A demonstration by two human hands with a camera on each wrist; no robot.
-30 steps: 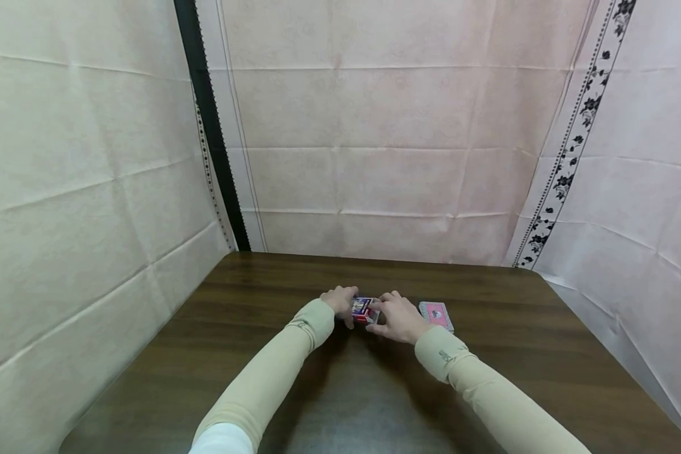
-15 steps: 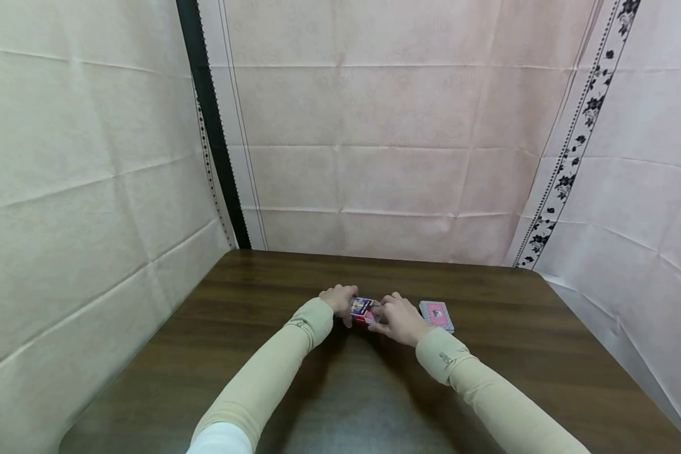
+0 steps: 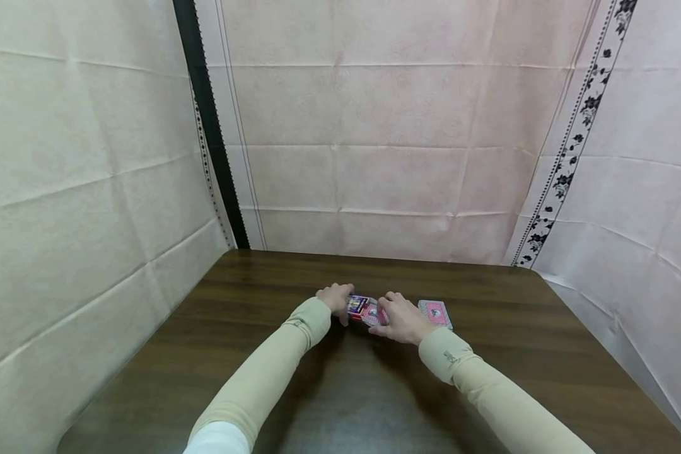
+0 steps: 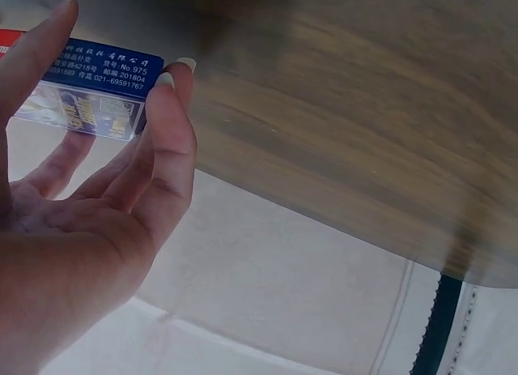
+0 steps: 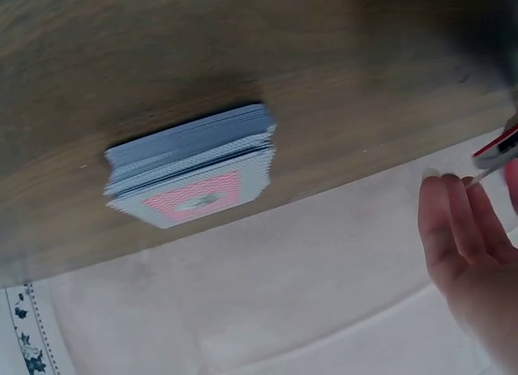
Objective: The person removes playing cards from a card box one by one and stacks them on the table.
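My left hand [image 3: 335, 299] grips a playing card box [image 3: 356, 306] by its left end, just above or on the table; which of these I cannot tell. In the left wrist view the box [image 4: 105, 71] shows a blue printed side and a clear panel, held between thumb and fingertips. Pink-backed playing cards [image 3: 374, 315] stick out of the box's right end. My right hand [image 3: 401, 319] pinches their outer end between thumb and fingers. In the right wrist view the right hand [image 5: 469, 249] is partly cut off by the frame's edge.
A deck of pink-backed cards [image 3: 436, 313] lies on the brown wooden table [image 3: 340, 403], right of the right hand. Its edges look uneven in the right wrist view. Pale cloth [image 3: 397, 176] hangs behind the table and along both sides.
The cards have slid out of the box's right end and show more pink. The box and left hand have shifted slightly left, widening the space between the hands. The deck stays put.
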